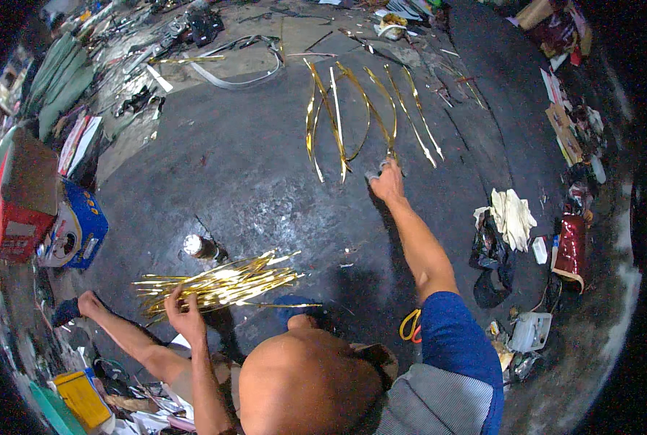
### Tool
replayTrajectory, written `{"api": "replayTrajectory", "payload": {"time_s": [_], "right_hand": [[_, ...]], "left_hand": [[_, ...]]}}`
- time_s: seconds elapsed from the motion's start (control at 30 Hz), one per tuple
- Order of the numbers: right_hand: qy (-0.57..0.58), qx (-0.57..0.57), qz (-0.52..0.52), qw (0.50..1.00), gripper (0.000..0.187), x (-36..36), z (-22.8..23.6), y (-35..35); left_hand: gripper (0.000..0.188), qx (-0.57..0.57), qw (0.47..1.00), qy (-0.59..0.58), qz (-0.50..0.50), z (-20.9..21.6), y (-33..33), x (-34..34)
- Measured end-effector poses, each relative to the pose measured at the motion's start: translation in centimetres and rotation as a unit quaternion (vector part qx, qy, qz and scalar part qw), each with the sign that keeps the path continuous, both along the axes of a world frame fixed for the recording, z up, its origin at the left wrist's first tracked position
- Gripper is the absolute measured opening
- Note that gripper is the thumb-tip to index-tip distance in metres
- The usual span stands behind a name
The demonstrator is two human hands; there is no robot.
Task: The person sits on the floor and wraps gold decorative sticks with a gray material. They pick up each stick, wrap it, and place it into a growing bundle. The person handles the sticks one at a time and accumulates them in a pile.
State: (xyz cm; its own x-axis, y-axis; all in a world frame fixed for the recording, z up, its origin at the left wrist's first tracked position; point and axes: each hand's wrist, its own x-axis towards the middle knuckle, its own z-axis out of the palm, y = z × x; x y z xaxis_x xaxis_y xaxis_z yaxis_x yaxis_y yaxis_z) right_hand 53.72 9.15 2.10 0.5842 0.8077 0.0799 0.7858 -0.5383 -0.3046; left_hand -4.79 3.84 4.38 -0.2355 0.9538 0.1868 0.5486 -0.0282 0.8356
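Note:
A loose bundle of shiny gold strips (225, 281) lies on the dark floor sheet at the front left. My left hand (184, 315) is at the bundle's near side, its fingers curled onto the strips. Further out, my right hand (389, 183) reaches forward, its fingertips closed on the near end of a gold strip (390, 119); the thumb stands a little apart. Several more strips lie spread around it, some bent into long loops, such as the gold strip (338, 138) to its left and the straight one (419, 116) to its right.
A small pale-topped container (199, 247) stands behind the bundle. Boxes, red (22, 206) and blue (88, 225), are at the left. White gloves (513, 219) and a black plastic bag (489, 250) lie at the right. Orange-yellow scissors handles (410, 326) show beside my right sleeve.

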Motion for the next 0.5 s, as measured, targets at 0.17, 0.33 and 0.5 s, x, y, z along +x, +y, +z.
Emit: {"api": "replayTrajectory", "payload": {"time_s": [0.17,0.33,0.5], "right_hand": [[0.006,0.063,0.075,0.995,0.045,-2.6,4.9,-2.0],[0.2,0.065,0.213,0.954,0.027,-13.3,12.6,-8.2],[0.571,0.086,0.327,0.748,0.032,-19.8,12.6,-11.9]], "left_hand": [[0.025,-0.022,0.991,-0.002,-0.131,5.3,-0.9,8.9],[0.049,-0.024,0.95,-0.087,-0.298,7.8,-2.1,18.2],[0.053,-0.039,0.918,-0.103,-0.381,6.5,-2.3,20.3]]}}
